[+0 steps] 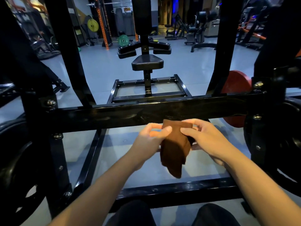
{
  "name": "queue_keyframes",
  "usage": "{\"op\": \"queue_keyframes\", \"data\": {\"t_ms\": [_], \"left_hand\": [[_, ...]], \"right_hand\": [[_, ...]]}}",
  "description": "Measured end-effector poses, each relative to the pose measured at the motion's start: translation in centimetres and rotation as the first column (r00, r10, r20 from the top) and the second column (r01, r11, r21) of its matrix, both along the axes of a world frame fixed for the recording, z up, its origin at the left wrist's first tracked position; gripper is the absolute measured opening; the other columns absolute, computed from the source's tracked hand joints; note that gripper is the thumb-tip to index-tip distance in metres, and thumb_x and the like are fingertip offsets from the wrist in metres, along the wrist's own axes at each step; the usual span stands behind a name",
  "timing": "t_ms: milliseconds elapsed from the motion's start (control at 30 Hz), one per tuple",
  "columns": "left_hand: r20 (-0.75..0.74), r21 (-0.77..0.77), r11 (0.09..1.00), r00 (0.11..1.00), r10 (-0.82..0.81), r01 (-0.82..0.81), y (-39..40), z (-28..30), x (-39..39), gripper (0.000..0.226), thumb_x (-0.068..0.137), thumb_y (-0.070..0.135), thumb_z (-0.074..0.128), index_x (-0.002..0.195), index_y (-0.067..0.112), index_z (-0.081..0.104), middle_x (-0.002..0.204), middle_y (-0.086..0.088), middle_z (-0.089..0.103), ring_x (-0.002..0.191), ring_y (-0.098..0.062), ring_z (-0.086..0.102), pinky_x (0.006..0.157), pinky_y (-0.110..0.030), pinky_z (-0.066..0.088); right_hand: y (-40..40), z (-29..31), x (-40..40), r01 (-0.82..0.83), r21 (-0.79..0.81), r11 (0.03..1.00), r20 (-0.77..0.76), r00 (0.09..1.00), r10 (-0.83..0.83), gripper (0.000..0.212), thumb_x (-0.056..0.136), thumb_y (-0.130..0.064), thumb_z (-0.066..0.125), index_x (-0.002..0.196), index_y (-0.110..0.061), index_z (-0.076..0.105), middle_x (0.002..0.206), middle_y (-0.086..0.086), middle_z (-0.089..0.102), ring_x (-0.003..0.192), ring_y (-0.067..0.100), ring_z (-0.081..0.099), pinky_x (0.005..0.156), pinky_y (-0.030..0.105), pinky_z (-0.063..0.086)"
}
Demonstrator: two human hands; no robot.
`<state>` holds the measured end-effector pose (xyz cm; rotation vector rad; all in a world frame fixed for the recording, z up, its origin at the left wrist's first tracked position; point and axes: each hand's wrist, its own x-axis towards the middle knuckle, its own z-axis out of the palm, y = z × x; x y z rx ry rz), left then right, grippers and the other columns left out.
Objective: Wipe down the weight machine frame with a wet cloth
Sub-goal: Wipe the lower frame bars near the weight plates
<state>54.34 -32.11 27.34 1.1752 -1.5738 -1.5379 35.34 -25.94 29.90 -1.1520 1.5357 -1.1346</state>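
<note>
forearms reach forward side by side; left hand (151,136) and right hand (205,137) each pinch the folded brown cloth (175,147) between thumb and fingers, just below the glossy black horizontal frame bar (130,114).

Head camera looks forward and down, close over the frame crossbar (146,114).
</note>
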Motion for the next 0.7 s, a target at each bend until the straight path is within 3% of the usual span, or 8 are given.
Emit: {"op": "queue_keyframes", "data": {"t_ms": [67,200,300,367,467,533,633,700], "left_hand": [[-0.052,-0.061,0.984,0.985,0.162,-0.165,-1.1,0.7,1.0,0.026,0.095,0.049,0.066,0.109,0.026,0.067,0.099,0.003,0.074,0.090,-0.012,0.072,0.079,-0.030,0.063],[-0.120,-0.207,0.946,0.967,0.226,-0.248,-2.7,2.9,1.8,0.014,0.101,0.022,0.064,0.101,0.013,0.075,0.084,0.000,0.076,0.077,-0.011,0.067,0.071,-0.024,0.056],[-0.224,-0.230,0.864,0.888,0.400,-0.448,-3.8,4.6,1.8,0.014,0.099,0.010,0.061,0.093,0.006,0.073,0.063,-0.003,0.067,0.055,-0.008,0.057,0.055,-0.019,0.050],[-0.234,-0.263,0.823,0.861,0.452,-0.503,-4.3,5.1,2.0,0.014,0.100,0.015,0.060,0.094,0.011,0.072,0.063,0.001,0.067,0.055,-0.003,0.056,0.054,-0.018,0.049],[-0.207,-0.319,0.768,0.831,0.515,-0.556,-4.8,4.5,2.8,0.013,0.102,0.020,0.057,0.097,0.021,0.069,0.070,0.004,0.068,0.061,-0.002,0.057,0.061,-0.020,0.049],[-0.168,-0.379,0.724,0.812,0.560,-0.577,-5.2,3.5,3.5,0.014,0.102,0.018,0.055,0.098,0.024,0.067,0.078,0.002,0.068,0.063,-0.006,0.055,0.061,-0.024,0.046],[-0.044,-0.520,0.658,0.787,0.616,-0.544,-5.9,2.1,4.7,0.017,0.100,0.017,0.054,0.098,0.028,0.067,0.094,-0.005,0.065,0.075,-0.010,0.055,0.065,-0.020,0.043],[0.054,-0.633,0.622,0.775,0.629,-0.461,-6.2,1.8,5.3,0.018,0.099,0.017,0.054,0.095,0.026,0.069,0.095,0.000,0.065,0.086,-0.010,0.053,0.070,-0.019,0.044]], "right_hand": [[-1.4,1.8,0.6,0.022,-0.108,0.994,0.052,0.999,-0.016,0.021,0.103,-0.021,0.061,0.122,-0.026,0.068,0.100,0.002,0.078,0.092,0.017,0.074,0.068,0.028,0.059],[-5.8,6.8,0.6,0.158,-0.238,0.958,0.351,0.934,-0.067,0.019,0.105,-0.014,0.055,0.116,-0.017,0.071,0.085,-0.004,0.078,0.075,0.010,0.073,0.064,0.026,0.057],[-8.9,10.4,0.2,0.243,-0.404,0.882,0.374,0.924,-0.084,0.023,0.107,-0.017,0.055,0.128,-0.017,0.064,0.105,-0.001,0.076,0.089,0.012,0.074,0.066,0.024,0.058],[-10.5,11.5,0.1,0.214,-0.542,0.813,0.250,0.964,-0.088,0.030,0.106,-0.014,0.057,0.135,-0.021,0.061,0.120,-0.002,0.072,0.106,0.012,0.072,0.081,0.028,0.061],[-11.3,10.3,0.7,-0.036,-0.644,0.764,-0.206,0.970,-0.128,0.040,0.101,-0.003,0.058,0.136,-0.024,0.062,0.125,-0.016,0.066,0.113,-0.002,0.064,0.099,0.024,0.055],[-10.6,7.3,1.1,-0.271,-0.591,0.760,-0.485,0.872,-0.066,0.043,0.099,0.003,0.056,0.136,-0.017,0.064,0.129,-0.009,0.066,0.118,0.000,0.062,0.104,0.021,0.050],[-8.5,1.8,0.7,-0.467,-0.496,0.732,-0.738,0.671,-0.072,0.047,0.094,0.006,0.062,0.134,-0.018,0.066,0.133,-0.004,0.064,0.125,0.008,0.058,0.112,0.014,0.038],[-7.6,-0.5,0.0,-0.501,-0.469,0.727,-0.827,0.539,-0.163,0.048,0.092,0.002,0.067,0.135,-0.020,0.065,0.138,-0.001,0.061,0.134,0.018,0.051,0.116,0.025,0.036]]}}
